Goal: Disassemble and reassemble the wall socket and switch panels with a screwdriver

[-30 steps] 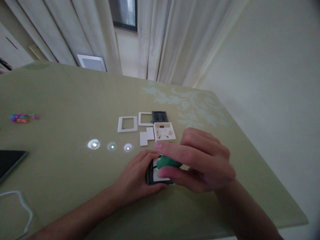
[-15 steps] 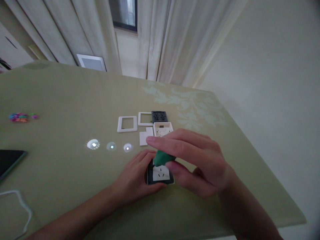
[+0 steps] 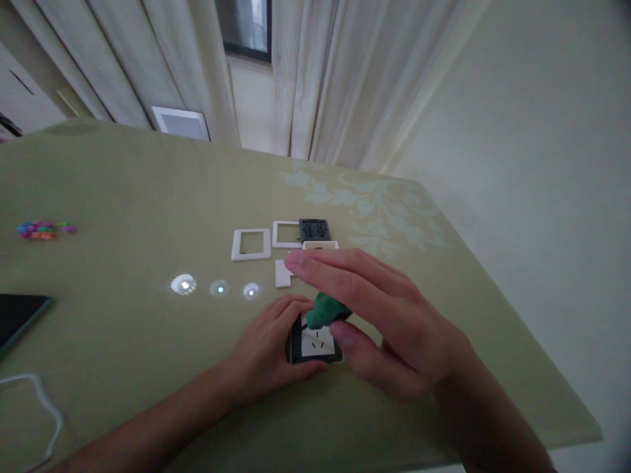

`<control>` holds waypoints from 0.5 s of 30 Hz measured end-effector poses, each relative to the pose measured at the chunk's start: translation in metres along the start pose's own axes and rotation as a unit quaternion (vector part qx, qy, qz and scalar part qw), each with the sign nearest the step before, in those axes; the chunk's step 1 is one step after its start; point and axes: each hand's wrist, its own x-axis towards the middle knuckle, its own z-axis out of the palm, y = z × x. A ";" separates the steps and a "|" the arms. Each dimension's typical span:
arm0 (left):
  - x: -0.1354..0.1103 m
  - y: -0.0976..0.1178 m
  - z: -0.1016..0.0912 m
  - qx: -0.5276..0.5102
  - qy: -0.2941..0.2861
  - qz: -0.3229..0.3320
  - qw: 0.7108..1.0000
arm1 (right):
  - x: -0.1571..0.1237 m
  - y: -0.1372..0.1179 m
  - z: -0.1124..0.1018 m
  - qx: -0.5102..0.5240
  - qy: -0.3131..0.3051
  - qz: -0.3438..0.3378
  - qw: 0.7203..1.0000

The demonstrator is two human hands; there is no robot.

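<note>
A wall socket (image 3: pixel 318 343) with a white face and a dark surround lies on the table near me. My left hand (image 3: pixel 271 345) grips it from the left, thumb along the near edge and fingers at the far edge. Between the thumb and fingers of my right hand (image 3: pixel 389 322) is a green-handled screwdriver (image 3: pixel 326 311). Its short dark shaft points down-left at the socket's upper left corner; whether the tip sits in a screw is too small to tell. My right hand hides part of a white back box (image 3: pixel 320 245) behind the socket.
Beyond the hands lie a white frame (image 3: pixel 251 257), a second white frame (image 3: pixel 286 246), a dark socket module (image 3: pixel 314 229) and white cover pieces (image 3: pixel 282 274). At the left are small colourful pieces (image 3: pixel 39 230), a dark flat object (image 3: pixel 22 315) and a white cable (image 3: pixel 46 397).
My right hand has turned the screwdriver handle a little and shifted slightly up, covering more of the white back box. My left hand and the socket have stayed in place.
</note>
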 end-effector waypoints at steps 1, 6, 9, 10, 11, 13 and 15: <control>-0.001 0.000 0.000 -0.006 -0.006 0.006 1.000 | 0.000 0.000 0.000 -0.008 0.004 0.009 1.000; -0.002 -0.002 0.000 -0.016 -0.012 0.021 1.000 | -0.002 0.001 -0.002 -0.045 0.026 0.006 0.999; -0.002 -0.002 -0.002 -0.013 -0.012 0.017 1.000 | -0.002 0.001 -0.005 0.012 -0.010 0.033 0.999; -0.002 -0.002 -0.002 -0.011 -0.011 0.017 1.000 | -0.002 0.002 -0.006 -0.010 0.012 0.032 0.999; -0.002 -0.001 -0.002 -0.013 -0.011 0.017 1.000 | -0.002 0.002 -0.006 -0.039 0.040 0.026 0.998; -0.001 -0.001 -0.003 -0.022 -0.016 0.017 0.999 | -0.002 0.002 -0.005 -0.062 0.061 0.015 0.996; -0.001 0.000 -0.002 -0.025 -0.019 0.018 0.999 | -0.002 0.001 -0.004 -0.010 0.013 0.011 1.000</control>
